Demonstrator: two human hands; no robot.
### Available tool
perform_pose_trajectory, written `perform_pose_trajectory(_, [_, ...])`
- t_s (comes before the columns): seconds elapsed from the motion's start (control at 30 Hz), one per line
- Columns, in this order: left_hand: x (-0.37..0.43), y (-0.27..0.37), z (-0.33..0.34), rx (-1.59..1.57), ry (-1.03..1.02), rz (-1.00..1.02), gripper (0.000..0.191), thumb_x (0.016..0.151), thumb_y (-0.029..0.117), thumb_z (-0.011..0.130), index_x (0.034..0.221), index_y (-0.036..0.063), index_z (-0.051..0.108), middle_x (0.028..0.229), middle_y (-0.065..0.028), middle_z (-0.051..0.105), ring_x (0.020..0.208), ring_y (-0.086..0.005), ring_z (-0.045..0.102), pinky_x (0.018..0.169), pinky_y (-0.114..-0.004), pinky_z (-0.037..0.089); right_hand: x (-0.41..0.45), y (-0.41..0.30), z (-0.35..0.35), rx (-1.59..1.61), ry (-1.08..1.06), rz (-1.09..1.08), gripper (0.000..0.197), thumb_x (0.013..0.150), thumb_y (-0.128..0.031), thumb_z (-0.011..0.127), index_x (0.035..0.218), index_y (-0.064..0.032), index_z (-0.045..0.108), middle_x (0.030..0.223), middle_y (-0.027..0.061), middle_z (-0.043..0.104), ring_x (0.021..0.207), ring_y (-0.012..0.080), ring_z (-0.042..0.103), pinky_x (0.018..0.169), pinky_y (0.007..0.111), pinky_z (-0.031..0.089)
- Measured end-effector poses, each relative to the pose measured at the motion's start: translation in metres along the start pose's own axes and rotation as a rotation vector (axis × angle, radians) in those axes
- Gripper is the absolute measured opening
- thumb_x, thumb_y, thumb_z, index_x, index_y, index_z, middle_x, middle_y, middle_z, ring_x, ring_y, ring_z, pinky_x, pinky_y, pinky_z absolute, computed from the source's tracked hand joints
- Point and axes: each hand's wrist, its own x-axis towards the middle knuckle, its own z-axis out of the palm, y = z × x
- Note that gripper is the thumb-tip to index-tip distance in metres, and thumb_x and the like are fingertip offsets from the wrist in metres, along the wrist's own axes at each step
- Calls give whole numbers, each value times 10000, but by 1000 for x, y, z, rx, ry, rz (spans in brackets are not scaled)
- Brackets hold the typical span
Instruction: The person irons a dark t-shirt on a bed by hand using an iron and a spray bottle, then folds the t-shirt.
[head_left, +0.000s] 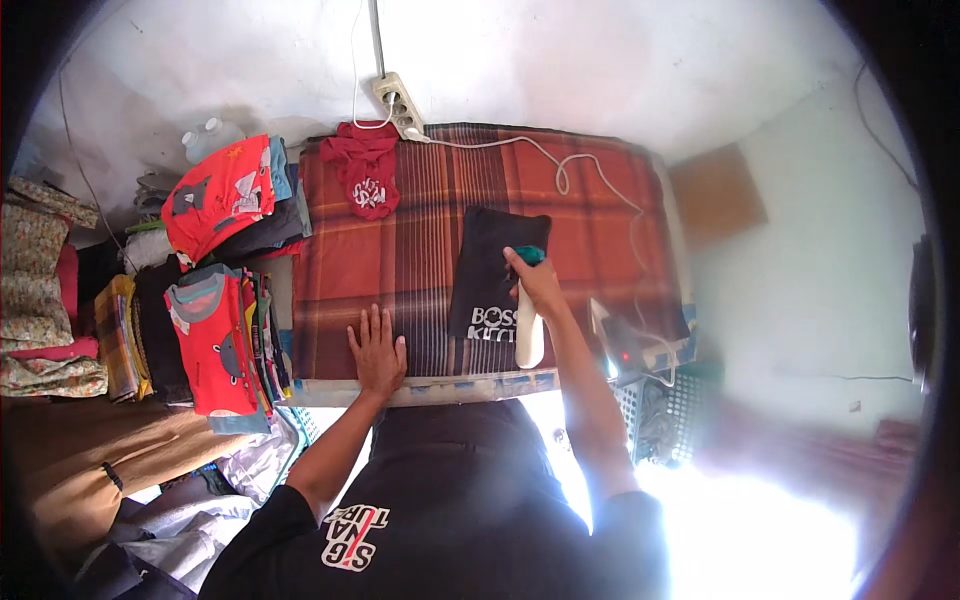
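Note:
My right hand (536, 281) is closed around the neck of a white spray bottle (529, 337) with a teal head, held over a folded black garment (487, 262). White lettering marks the garment's near end, and the bottle partly covers it. My left hand (377, 356) rests flat, fingers spread, on a red-brown plaid cloth (352, 262) left of the garment. To the right of my right forearm, a clothes iron (619, 341) with a lit red light sits at the padded surface's near right corner.
A crumpled red garment (367, 176) lies at the back left. Folded clothes are stacked on the left, with a red shirt (217, 345) on one pile. A white cord (525, 140) runs from a power strip (397, 105) toward the iron. A plastic basket (682, 412) stands below right.

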Motion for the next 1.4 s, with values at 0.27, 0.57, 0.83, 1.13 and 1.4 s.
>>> perform_pose_trajectory(0.27, [0, 2, -2, 19, -22, 0, 675, 1065, 345, 508, 1652, 33, 397, 1755, -170, 294, 1629, -375, 234, 1311, -635, 113, -70, 57, -17, -127, -84, 93, 547, 898, -524, 843, 973, 9, 741, 773, 89, 713, 588, 172, 683, 539, 356, 550])
perform_pose_trajectory(0.57, [0, 1, 1, 21, -27, -21, 671, 1074, 346, 506, 1661, 45, 383, 1764, -164, 264, 1636, -369, 211, 1320, -630, 84, -45, 85, -73, -109, 53, 107, 427, 944, -489, 825, 901, -73, 744, 729, 17, 670, 534, 137, 636, 487, 327, 517])
perform_pose_trajectory(0.83, [1, 49, 6, -660, -132, -258, 340, 1031, 232, 668, 1284, 5, 681, 1224, -161, 744, 1051, -334, 756, 839, -510, 579, 50, 25, -78, 12, 130, 63, 450, 940, -511, 824, 924, -72, 727, 726, 32, 668, 519, 138, 628, 463, 326, 513])
perform_pose_trajectory(1.13, [23, 184, 39, -1715, -449, -1272, 297, 1021, 277, 763, 1096, 7, 664, 1028, -105, 759, 882, -239, 795, 629, -339, 648, 51, -14, -69, -221, -348, 108, 539, 925, -564, 817, 850, -44, 696, 698, 52, 657, 562, 161, 662, 511, 341, 516])
perform_pose_trajectory(1.4, [11, 215, 48, -1460, -85, -1257, 188, 926, 112, 767, 1042, -4, 674, 883, -92, 725, 706, -164, 711, 531, -314, 592, 94, -82, -170, -295, 350, -836, 538, 982, -505, 791, 1212, -23, 723, 906, 48, 677, 822, 178, 655, 741, 381, 533])
